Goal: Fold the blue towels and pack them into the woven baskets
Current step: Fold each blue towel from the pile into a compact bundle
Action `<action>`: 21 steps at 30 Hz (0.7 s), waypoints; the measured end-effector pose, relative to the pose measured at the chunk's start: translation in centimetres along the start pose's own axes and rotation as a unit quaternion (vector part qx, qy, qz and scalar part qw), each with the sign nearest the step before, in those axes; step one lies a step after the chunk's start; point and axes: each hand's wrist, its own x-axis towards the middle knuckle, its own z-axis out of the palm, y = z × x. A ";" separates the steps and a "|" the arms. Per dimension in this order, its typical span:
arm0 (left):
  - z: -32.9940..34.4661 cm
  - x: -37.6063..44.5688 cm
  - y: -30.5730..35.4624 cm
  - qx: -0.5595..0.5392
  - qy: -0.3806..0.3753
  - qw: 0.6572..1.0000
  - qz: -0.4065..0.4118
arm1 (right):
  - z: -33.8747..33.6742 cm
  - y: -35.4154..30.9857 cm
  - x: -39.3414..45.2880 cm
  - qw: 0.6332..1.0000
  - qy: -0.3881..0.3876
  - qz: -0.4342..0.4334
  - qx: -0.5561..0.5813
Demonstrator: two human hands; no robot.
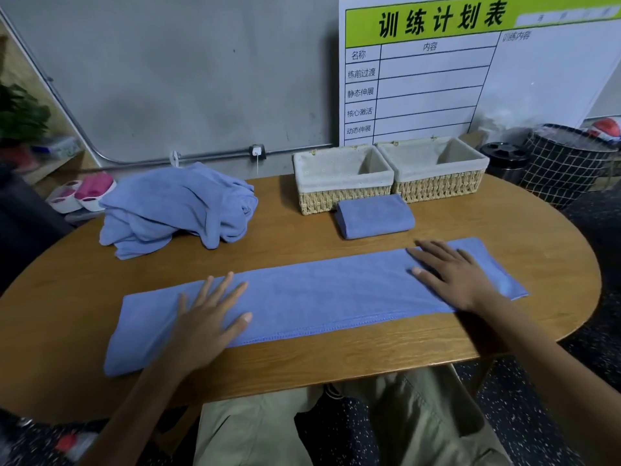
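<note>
Blue towels sit on the wooden table (336, 364). At the far left is a messy pile of towels (178, 208). Near the front lies a long folded towel (319, 297), stretched from left to right. The left hand (208, 317) lies flat on its left part, fingers straight and spread. The right hand (453, 274) lies flat on its right part, fingers straight too. Behind the long towel is a small folded towel (374, 216), just in front of two woven baskets (342, 178) (433, 169) standing side by side.
</note>
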 end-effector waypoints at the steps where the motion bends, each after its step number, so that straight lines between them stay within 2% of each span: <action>1: -0.2 -0.4 -0.8 0.003 -0.005 1.000 -0.005 | -0.3 0.5 -0.3 1.000 -0.010 0.010 0.002; 5: -1.0 -1.1 -2.8 -0.002 -0.023 1.000 -0.003 | -0.9 0.5 -0.8 0.999 -0.017 0.035 -0.020; 9: -0.9 0.5 1.2 -0.050 0.018 0.999 0.012 | 0.7 -5.8 -0.4 0.999 -0.021 -0.037 0.000; 11: -0.4 1.4 3.2 -0.048 0.003 0.999 0.005 | 1.8 -7.4 -0.4 0.998 -0.040 -0.054 0.001; 15: 0.2 2.1 2.5 -0.023 -0.010 1.000 -0.004 | 1.7 -5.8 -0.9 0.999 -0.042 -0.025 0.007; 18: -0.6 2.7 1.8 -0.033 -0.026 0.999 0.024 | 0.7 -5.8 -0.4 0.998 -0.058 -0.017 0.001; 21: -0.8 2.4 2.8 -0.049 0.024 0.995 0.086 | 0.7 -7.4 0.5 0.999 -0.024 -0.036 0.027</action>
